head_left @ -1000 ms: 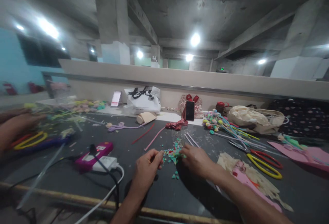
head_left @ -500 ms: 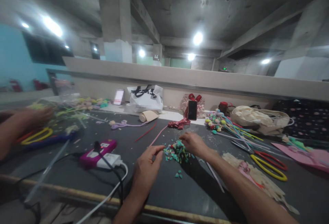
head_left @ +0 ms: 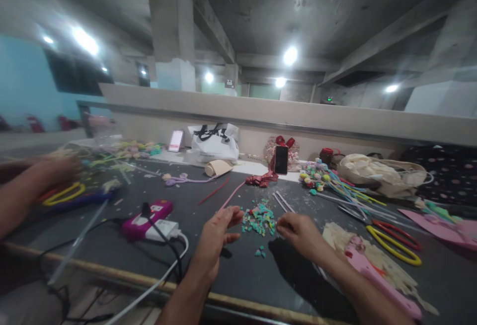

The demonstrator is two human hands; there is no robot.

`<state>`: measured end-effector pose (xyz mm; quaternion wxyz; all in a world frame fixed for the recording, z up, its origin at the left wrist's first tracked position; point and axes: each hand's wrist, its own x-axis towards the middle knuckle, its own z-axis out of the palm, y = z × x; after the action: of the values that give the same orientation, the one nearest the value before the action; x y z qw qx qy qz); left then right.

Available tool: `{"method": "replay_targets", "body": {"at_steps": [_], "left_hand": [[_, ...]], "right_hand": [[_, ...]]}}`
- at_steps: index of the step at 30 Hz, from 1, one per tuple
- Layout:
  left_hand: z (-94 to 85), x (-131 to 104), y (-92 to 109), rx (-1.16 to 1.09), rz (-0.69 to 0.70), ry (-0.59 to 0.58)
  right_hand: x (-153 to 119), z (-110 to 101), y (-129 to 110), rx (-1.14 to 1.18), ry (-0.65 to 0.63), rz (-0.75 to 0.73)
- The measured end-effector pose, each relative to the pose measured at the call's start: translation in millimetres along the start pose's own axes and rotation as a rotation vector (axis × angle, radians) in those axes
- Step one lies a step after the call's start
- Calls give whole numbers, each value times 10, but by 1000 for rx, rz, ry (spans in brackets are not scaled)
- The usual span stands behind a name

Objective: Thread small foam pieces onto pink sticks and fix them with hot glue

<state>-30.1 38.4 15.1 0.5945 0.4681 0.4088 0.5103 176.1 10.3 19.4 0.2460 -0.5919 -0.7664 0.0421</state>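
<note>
A loose pile of small teal bits (head_left: 260, 219), mixed with some yellow and red ones, lies on the dark table between my hands. On its left, my left hand (head_left: 216, 240) is held open, its thumb apart from the other fingers. My right hand (head_left: 298, 233) sits at the pile's right edge with its fingers curled in; whatever is inside them, if anything, is hidden. A few separate teal bits (head_left: 260, 252) rest nearer the table's front edge. Thin pale strips (head_left: 283, 202) lie just beyond my right hand.
To the right are scissors (head_left: 395, 245) with red and yellow handles and a pink tool (head_left: 383, 280) on crumpled cloth (head_left: 335, 235). A purple power strip (head_left: 137, 223) with cables stands left. Another person's hand (head_left: 59, 171) works at far left. Behind stand a phone (head_left: 281, 160) and white bag (head_left: 214, 143).
My right hand has come off the pile, moving right and toward me. The heap now lies flatter and more spread. My left hand's fingers have opened wider. The view has shifted slightly.
</note>
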Motion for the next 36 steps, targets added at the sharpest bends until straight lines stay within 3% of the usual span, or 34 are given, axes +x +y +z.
{"method": "replay_targets", "body": {"at_steps": [4,7,11,13,15,18,22,24,28,30,32,36], "left_hand": [[-57,34,-7,145,86,69],[-44,-15,-4,500,251,96],[17,-120,-57,946,457,-87],[41,-145,-99,1079,456,-182],[49,-137,-137,1165,444,-193],[38,-85,-161,1191,469,-84],[36,-67,-126,1114,531,-1],[60,-109,-111,1061,511,-71],[136,-220,-157,1086,498,-319],[165,-240,-210,1150,526,-350],[178,-224,-261,1170,566,-299],[163,-133,-312,1132,672,-33]], "right_hand": [[-62,45,-93,19,-25,-14],[-199,71,-210,18,-50,-39],[-467,129,-305,6,-86,-69],[-569,157,-314,-27,-116,-96],[-612,178,-313,-68,-147,-150],[-568,201,-309,-132,-150,-185],[-475,202,-280,-125,-43,-122],[-489,169,-251,-58,12,-99],[-645,51,-194,11,49,-57],[-752,9,-171,1,37,-63],[-864,3,-141,-34,29,-86],[-1112,60,-11,-179,81,-147]]}}
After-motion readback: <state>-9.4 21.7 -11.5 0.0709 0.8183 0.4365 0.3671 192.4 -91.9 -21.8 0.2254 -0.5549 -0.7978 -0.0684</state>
